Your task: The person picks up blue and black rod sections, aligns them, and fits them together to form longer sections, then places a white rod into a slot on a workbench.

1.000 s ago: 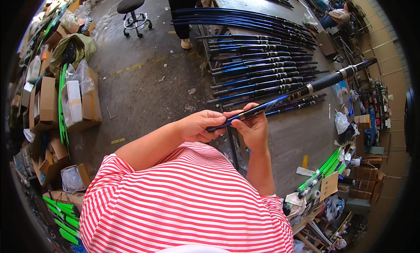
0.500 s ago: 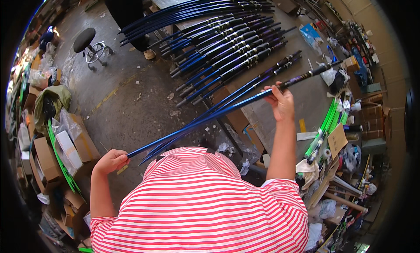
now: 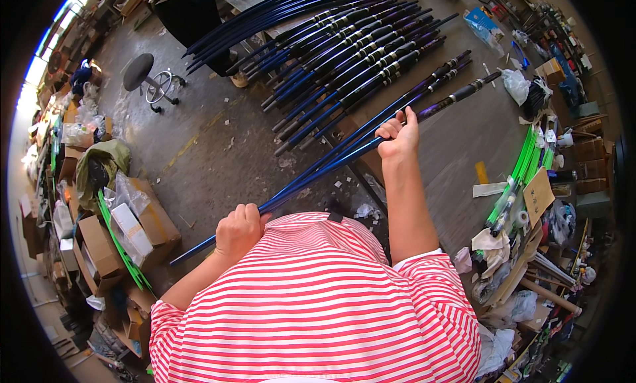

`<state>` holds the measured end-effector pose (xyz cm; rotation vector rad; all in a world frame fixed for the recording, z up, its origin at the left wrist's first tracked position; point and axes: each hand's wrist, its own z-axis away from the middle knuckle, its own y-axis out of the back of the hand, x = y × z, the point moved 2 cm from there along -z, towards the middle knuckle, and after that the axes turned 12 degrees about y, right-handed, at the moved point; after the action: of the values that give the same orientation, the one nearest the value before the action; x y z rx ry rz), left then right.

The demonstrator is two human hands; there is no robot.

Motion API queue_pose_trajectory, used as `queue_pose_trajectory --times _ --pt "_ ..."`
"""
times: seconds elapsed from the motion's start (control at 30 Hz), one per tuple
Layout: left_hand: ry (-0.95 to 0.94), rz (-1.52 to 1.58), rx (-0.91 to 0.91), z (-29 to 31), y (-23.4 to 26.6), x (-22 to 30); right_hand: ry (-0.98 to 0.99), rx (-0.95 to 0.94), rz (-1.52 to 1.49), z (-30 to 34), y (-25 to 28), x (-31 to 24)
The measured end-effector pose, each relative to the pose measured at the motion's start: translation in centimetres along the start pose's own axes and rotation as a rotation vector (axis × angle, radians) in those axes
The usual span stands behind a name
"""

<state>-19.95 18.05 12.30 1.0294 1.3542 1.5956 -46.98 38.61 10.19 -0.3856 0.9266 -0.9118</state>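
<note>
My right hand [image 3: 399, 139] is closed around a blue fishing rod [image 3: 457, 97], just below its dark, patterned handle section. Nearer my body, my left hand [image 3: 238, 232] is closed in a fist on the blue shaft. A thin blue end of rod sticks out past it to the lower left. Two similar rods [image 3: 434, 80] lie close along the far side of the held one, and their shafts converge toward my left hand. Whether that fist also encloses them, I cannot tell.
Many dark and blue rods [image 3: 358, 58] lie in rows on the table [image 3: 450, 144]. Green rods [image 3: 520, 174] and plastic bags lie at right. Cardboard boxes [image 3: 156, 214] and more green rods stand at left. A black stool [image 3: 139, 72] is on the floor beyond.
My left hand has moved right along the shaft from near its end, so the blue end now extends beyond it. My right hand has shifted slightly left, and the view has tilted.
</note>
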Motion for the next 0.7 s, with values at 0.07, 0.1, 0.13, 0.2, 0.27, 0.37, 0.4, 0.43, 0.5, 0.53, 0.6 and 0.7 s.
queue_pose_trajectory --times 0.07,0.1,0.13,0.2,0.27,0.37,0.4,0.43,0.5,0.53,0.6,0.7 --pt "0.069 0.069 -0.302 -0.3 0.9 0.3 -0.034 -0.097 -0.013 -0.2 0.4 -0.9" --pt "0.112 0.108 -0.448 -0.3 1.0 0.4 -0.068 -0.151 -0.01 0.1 0.2 -1.3" --pt "0.005 0.499 -0.63 0.2 -1.3 -1.5 -0.103 -0.205 -0.006 0.5 0.0 -1.8" --pt "0.388 1.185 -1.239 0.7 -0.4 -0.7 -0.154 -0.34 -0.052 0.7 0.1 -2.6" --pt "0.528 1.247 -1.493 0.8 -2.2 -2.5 -0.209 -0.387 -0.106 -0.5 0.3 -2.1" --pt "0.255 1.053 -1.137 -1.7 -1.7 -1.9 -0.281 -0.368 -0.143 -4.4 0.6 -1.2" --pt "0.217 0.84 -0.936 -2.4 -1.8 -1.8 -0.252 -0.381 -0.132 -6.7 1.1 -1.2" --pt "0.18 0.633 -0.736 -3.1 -2.4 -1.9 -0.222 -0.392 -0.116 -8.8 1.4 -1.2" --pt "0.16 0.375 -0.414 -3.7 -4.0 -1.9 -0.187 -0.268 -0.057 -11.6 0.6 -1.2" --pt "0.171 0.321 -0.293 -4.1 -5.5 -1.9 -0.173 -0.274 0.027 -12.9 0.2 -1.3" --pt "0.171 0.265 -0.15 -4.8 -7.8 -1.4 -0.162 -0.166 0.148 -16.1 0.1 -0.9" --pt "0.138 0.297 -0.077 -6.4 -10.3 0.1 -0.014 -0.235 0.35 -20.8 2.2 0.1"
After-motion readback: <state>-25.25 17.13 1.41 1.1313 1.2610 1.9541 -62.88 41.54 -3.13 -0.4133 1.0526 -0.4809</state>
